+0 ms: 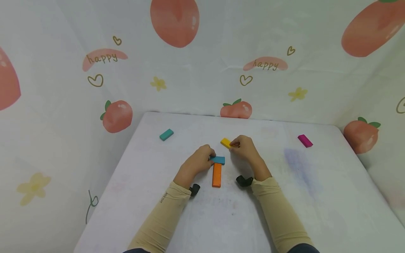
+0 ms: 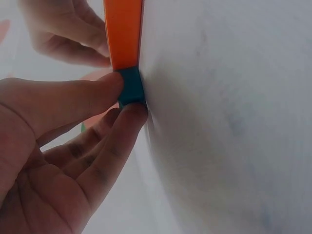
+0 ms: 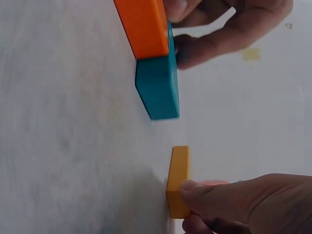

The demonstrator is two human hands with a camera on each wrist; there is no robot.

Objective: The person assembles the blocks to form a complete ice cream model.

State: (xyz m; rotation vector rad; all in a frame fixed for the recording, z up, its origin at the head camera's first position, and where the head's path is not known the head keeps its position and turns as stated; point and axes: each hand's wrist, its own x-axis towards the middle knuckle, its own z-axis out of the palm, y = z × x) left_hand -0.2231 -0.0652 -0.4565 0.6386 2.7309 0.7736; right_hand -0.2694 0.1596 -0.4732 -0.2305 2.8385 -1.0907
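My left hand (image 1: 199,160) pinches the left end of a blue block (image 1: 218,160) lying crosswise on the table. Below it, an orange block (image 1: 216,175) lies lengthwise with its far end against the blue one, a T shape. In the left wrist view, thumb and fingertips grip the blue block's end. My right hand (image 1: 245,147) pinches the near right end of a yellow block (image 1: 225,142), just beyond and right of the blue block. The right wrist view shows a gap between the yellow block (image 3: 179,180) and the blue block (image 3: 158,90).
A teal block (image 1: 166,134) lies at the table's back left and a magenta block (image 1: 305,141) at the back right. Behind the white table (image 1: 133,196) hangs a fruit-printed cloth (image 1: 202,70). Dark wrist cameras sit at both cuffs.
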